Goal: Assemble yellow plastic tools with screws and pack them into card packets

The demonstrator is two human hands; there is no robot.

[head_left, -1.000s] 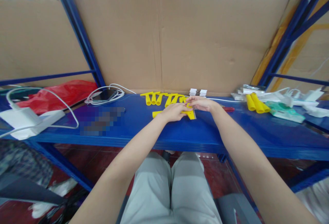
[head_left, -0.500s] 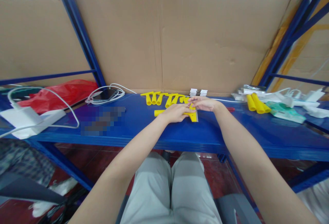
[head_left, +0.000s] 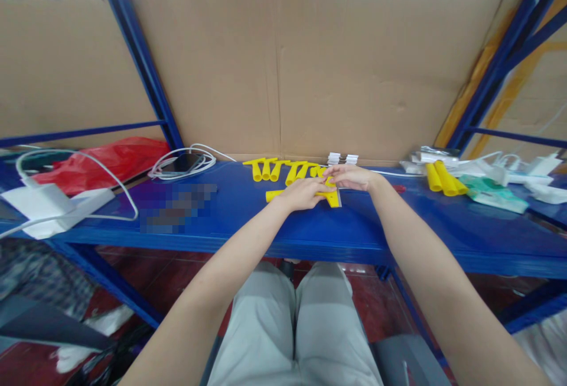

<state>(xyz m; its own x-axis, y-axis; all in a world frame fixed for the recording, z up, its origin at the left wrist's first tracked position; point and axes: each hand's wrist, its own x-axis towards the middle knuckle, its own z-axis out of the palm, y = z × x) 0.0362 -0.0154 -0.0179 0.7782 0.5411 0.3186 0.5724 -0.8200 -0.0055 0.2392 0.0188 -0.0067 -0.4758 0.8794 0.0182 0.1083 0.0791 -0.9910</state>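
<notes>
A yellow scraper [head_left: 331,199] lies sideways on the blue table, its handle pointing left and a thin metal blade [head_left: 339,198] along its right edge. My left hand [head_left: 303,195] is closed over the scraper where handle and head meet, covering much of it. At the far end of the head, my right hand [head_left: 353,177] has its fingers bent in and pressed against the scraper, close to the left fingertips. Its fingertips are partly hidden. Just behind my hands, several yellow T-shaped scraper handles [head_left: 292,173] stand in a row.
Small white stacked pieces [head_left: 333,159] sit by the cardboard wall [head_left: 212,73]. A red tool [head_left: 398,188] lies right of my right hand. Yellow tubes [head_left: 443,179] and a green packet [head_left: 496,195] are farther right. Coiled white cable [head_left: 206,164] and a red bag [head_left: 110,161] lie left.
The scraper's head has shifted slightly away from me at its near end. Both hands keep almost the same place and hold.
</notes>
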